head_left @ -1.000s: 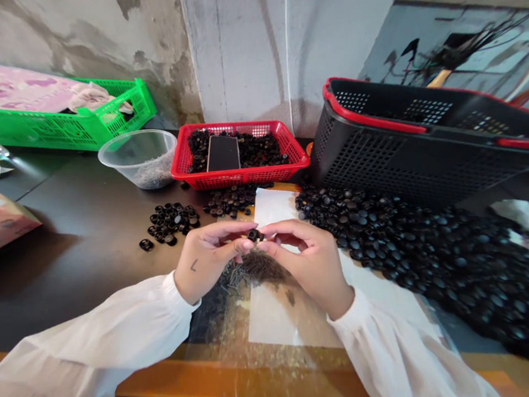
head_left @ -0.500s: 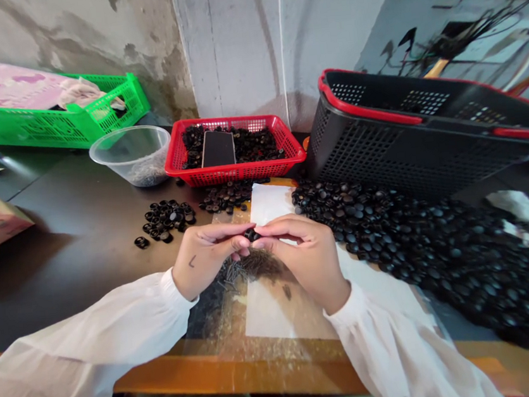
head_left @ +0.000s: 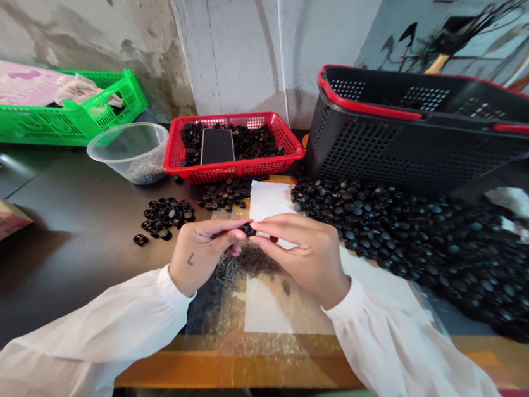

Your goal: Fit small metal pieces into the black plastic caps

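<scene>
In the head view, my left hand [head_left: 198, 252] pinches a small round black part [head_left: 247, 229] between thumb and fingers. My right hand [head_left: 306, 248] meets it from the other side, its fingertips closed at the part's edge. Fingers cover most of the part, so its detail cannot be made out. Just below the hands lies a heap of thin metal pins [head_left: 234, 269] on a plastic-covered board [head_left: 222, 331]. A white paper sheet [head_left: 265, 201] extends under my right hand. Beyond my left hand is a small group of black ring-like parts [head_left: 166, 215].
A large pile of black round caps [head_left: 443, 254] spreads on the right before a black basket [head_left: 383, 147]. Behind the hands stand a red basket [head_left: 237, 170] of small black parts with a phone [head_left: 217, 145], and a clear bowl [head_left: 111, 158]. A green crate [head_left: 46, 124] is back left.
The right fingertips have shifted slightly left and up around the small black part. Both hands stay together in nearly the same place.
</scene>
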`<action>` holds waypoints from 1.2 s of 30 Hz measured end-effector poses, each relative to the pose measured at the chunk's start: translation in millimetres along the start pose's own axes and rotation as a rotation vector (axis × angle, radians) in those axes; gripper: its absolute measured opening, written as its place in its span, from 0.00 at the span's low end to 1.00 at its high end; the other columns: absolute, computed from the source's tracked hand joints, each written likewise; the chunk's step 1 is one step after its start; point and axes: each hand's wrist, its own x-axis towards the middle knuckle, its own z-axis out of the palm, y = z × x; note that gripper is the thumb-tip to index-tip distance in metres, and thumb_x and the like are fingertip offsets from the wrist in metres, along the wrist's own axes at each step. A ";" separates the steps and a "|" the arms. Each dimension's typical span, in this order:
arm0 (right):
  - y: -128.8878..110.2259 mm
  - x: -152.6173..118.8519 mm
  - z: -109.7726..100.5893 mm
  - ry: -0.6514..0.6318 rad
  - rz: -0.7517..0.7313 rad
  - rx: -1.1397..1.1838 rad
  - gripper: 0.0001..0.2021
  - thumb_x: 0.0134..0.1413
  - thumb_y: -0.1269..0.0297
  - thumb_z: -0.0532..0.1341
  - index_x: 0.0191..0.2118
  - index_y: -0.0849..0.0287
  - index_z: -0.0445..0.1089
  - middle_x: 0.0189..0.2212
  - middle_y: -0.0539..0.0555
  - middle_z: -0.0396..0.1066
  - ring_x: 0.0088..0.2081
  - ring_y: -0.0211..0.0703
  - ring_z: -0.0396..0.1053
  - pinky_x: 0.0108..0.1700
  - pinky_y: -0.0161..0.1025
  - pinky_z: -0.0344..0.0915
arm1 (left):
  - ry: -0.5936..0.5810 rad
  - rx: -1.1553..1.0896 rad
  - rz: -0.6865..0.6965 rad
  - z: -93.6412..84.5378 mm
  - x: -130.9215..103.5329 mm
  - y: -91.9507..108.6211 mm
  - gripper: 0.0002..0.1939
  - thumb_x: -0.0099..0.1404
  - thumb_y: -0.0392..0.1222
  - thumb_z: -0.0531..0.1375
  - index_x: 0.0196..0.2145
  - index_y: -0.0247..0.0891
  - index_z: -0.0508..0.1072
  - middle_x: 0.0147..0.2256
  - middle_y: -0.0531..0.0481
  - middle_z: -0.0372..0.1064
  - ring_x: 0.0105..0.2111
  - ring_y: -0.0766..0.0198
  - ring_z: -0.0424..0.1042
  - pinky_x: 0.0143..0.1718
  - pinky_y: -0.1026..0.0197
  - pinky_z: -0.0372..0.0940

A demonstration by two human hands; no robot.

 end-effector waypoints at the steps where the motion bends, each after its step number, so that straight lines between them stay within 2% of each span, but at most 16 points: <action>1: 0.6 -0.4 0.1 -0.004 -0.018 -0.008 0.08 0.58 0.72 0.68 0.42 0.54 0.81 0.39 0.51 0.82 0.39 0.40 0.79 0.45 0.37 0.76 | 0.001 0.013 0.009 -0.4 0.0 -0.9 0.12 0.55 0.46 0.73 0.36 0.39 0.85 0.19 0.50 0.74 0.19 0.71 0.69 0.22 0.70 0.68; 7: 2.0 -1.9 0.0 -0.019 -0.081 -0.043 0.07 0.59 0.72 0.67 0.41 0.56 0.81 0.38 0.52 0.82 0.39 0.40 0.79 0.45 0.37 0.76 | 0.002 0.074 0.054 -2.1 -1.4 -6.4 0.11 0.58 0.47 0.72 0.37 0.39 0.85 0.21 0.50 0.74 0.20 0.69 0.69 0.22 0.68 0.69; 11: 3.3 -0.4 -1.0 -0.026 0.004 0.070 0.07 0.58 0.73 0.67 0.38 0.53 0.81 0.38 0.51 0.81 0.39 0.41 0.78 0.45 0.38 0.76 | -0.051 0.076 0.137 -1.8 -2.9 -8.8 0.10 0.61 0.47 0.69 0.39 0.41 0.85 0.23 0.50 0.73 0.22 0.68 0.70 0.23 0.66 0.69; 14: 4.1 0.1 0.6 -0.032 0.122 0.139 0.06 0.56 0.72 0.69 0.38 0.53 0.80 0.37 0.51 0.79 0.40 0.41 0.77 0.46 0.38 0.76 | -0.102 0.111 0.201 -2.9 -1.4 -11.1 0.09 0.64 0.46 0.67 0.41 0.44 0.85 0.27 0.49 0.73 0.24 0.68 0.70 0.23 0.66 0.68; 16: 5.1 -1.2 3.4 -0.062 0.235 0.202 0.12 0.57 0.71 0.68 0.46 0.52 0.77 0.41 0.52 0.77 0.44 0.42 0.76 0.45 0.38 0.77 | -0.106 0.209 0.274 -4.9 1.3 -12.8 0.09 0.65 0.45 0.67 0.42 0.45 0.84 0.33 0.47 0.72 0.28 0.67 0.71 0.26 0.65 0.69; 18: 6.9 -3.5 6.6 -0.118 0.341 0.312 0.22 0.59 0.72 0.64 0.58 0.49 0.69 0.50 0.55 0.74 0.51 0.43 0.74 0.47 0.38 0.77 | -0.084 0.342 0.381 -7.4 4.5 -14.4 0.09 0.65 0.44 0.67 0.43 0.47 0.84 0.37 0.47 0.69 0.32 0.65 0.70 0.31 0.63 0.70; 20: 8.7 -5.4 9.2 -0.201 0.385 0.417 0.29 0.62 0.74 0.60 0.66 0.48 0.60 0.57 0.57 0.70 0.57 0.44 0.71 0.54 0.41 0.74 | -0.073 0.442 0.484 -9.6 6.8 -15.6 0.10 0.67 0.44 0.64 0.45 0.49 0.83 0.38 0.48 0.64 0.34 0.66 0.69 0.36 0.60 0.70; 21: 9.4 -5.9 10.1 -0.246 0.383 0.448 0.29 0.62 0.74 0.59 0.67 0.48 0.59 0.59 0.56 0.69 0.59 0.44 0.69 0.58 0.43 0.71 | -0.078 0.474 0.518 -10.4 7.3 -15.9 0.10 0.69 0.44 0.63 0.45 0.49 0.83 0.38 0.48 0.62 0.33 0.67 0.69 0.36 0.60 0.70; 24: 9.9 -5.1 10.9 -0.308 0.369 0.456 0.28 0.61 0.75 0.58 0.64 0.49 0.65 0.59 0.53 0.71 0.60 0.43 0.69 0.64 0.46 0.64 | -0.095 0.577 0.570 -10.8 6.0 -15.9 0.12 0.72 0.46 0.59 0.44 0.48 0.83 0.41 0.48 0.60 0.35 0.66 0.69 0.38 0.57 0.71; 26: 9.1 -3.4 10.5 -0.261 0.401 0.459 0.28 0.60 0.75 0.58 0.65 0.49 0.65 0.55 0.52 0.75 0.55 0.43 0.73 0.61 0.45 0.67 | -0.073 0.623 0.593 -9.1 4.1 -15.9 0.15 0.70 0.50 0.61 0.51 0.49 0.79 0.46 0.46 0.60 0.41 0.61 0.69 0.45 0.53 0.71; 28: 7.9 -1.6 10.0 -0.197 0.429 0.481 0.28 0.60 0.73 0.58 0.65 0.50 0.65 0.50 0.52 0.78 0.50 0.42 0.76 0.57 0.44 0.71 | -0.041 0.578 0.619 -6.2 3.3 -16.8 0.33 0.64 0.58 0.64 0.64 0.50 0.66 0.53 0.42 0.59 0.49 0.55 0.69 0.52 0.48 0.70; 30: 6.3 -0.4 10.0 -0.167 0.416 0.493 0.24 0.60 0.71 0.59 0.61 0.51 0.71 0.48 0.52 0.80 0.49 0.43 0.77 0.56 0.43 0.71 | -0.073 0.510 0.624 -3.3 4.2 -18.5 0.48 0.60 0.64 0.64 0.71 0.48 0.51 0.58 0.36 0.59 0.56 0.49 0.67 0.56 0.44 0.68; 31: 5.4 -0.1 10.4 -0.167 0.399 0.491 0.21 0.59 0.72 0.60 0.57 0.51 0.74 0.47 0.52 0.80 0.49 0.44 0.77 0.57 0.43 0.71 | -0.116 0.496 0.617 -2.1 5.0 -19.5 0.50 0.60 0.65 0.63 0.72 0.46 0.48 0.60 0.34 0.59 0.58 0.47 0.66 0.58 0.43 0.66; 32: 4.4 -0.1 11.1 -0.167 0.383 0.487 0.19 0.57 0.72 0.60 0.52 0.52 0.77 0.47 0.51 0.80 0.50 0.44 0.77 0.57 0.43 0.71 | -0.168 0.498 0.598 -1.1 5.5 -20.3 0.46 0.63 0.64 0.61 0.71 0.45 0.50 0.61 0.34 0.61 0.60 0.47 0.65 0.60 0.43 0.64; 34: 2.4 -0.6 13.4 -0.155 0.378 0.484 0.17 0.55 0.74 0.59 0.46 0.53 0.80 0.45 0.51 0.81 0.48 0.45 0.78 0.56 0.43 0.72 | -0.254 0.516 0.535 0.6 5.3 -21.6 0.35 0.69 0.59 0.57 0.68 0.43 0.58 0.61 0.35 0.65 0.60 0.49 0.67 0.62 0.45 0.62; 36: 0.6 -1.8 16.1 -0.120 0.410 0.483 0.16 0.53 0.74 0.58 0.41 0.54 0.81 0.41 0.50 0.82 0.44 0.45 0.79 0.53 0.42 0.74 | -0.279 0.518 0.480 3.1 3.0 -22.0 0.27 0.73 0.54 0.54 0.65 0.41 0.64 0.59 0.37 0.69 0.58 0.52 0.70 0.61 0.49 0.64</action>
